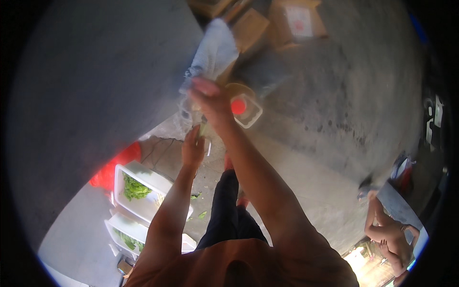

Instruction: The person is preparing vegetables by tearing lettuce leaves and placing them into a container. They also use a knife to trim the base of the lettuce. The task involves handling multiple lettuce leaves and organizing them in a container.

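My left hand [193,149] is stretched forward in the middle of the view, fingers pointing away from me. A small pale-green thing [203,130] shows at its fingertips; whether the hand grips it is unclear. Farther forward, my right hand [209,95] is blurred, and its finger positions cannot be made out. Just beyond it is a white cloth or sack [215,50]. Crumpled clear plastic [184,114] lies to the left of both hands. Beside my right wrist is a white-rimmed plastic container [256,116], with a round red object [238,107] within its outline.
White bins [122,179] with leafy greens [134,188] stand at left, near a red plastic bag [116,166]. Loose leaves [202,214] lie on the concrete floor [308,158]. Cardboard boxes [251,28] are ahead. A person [389,229] is at the right.
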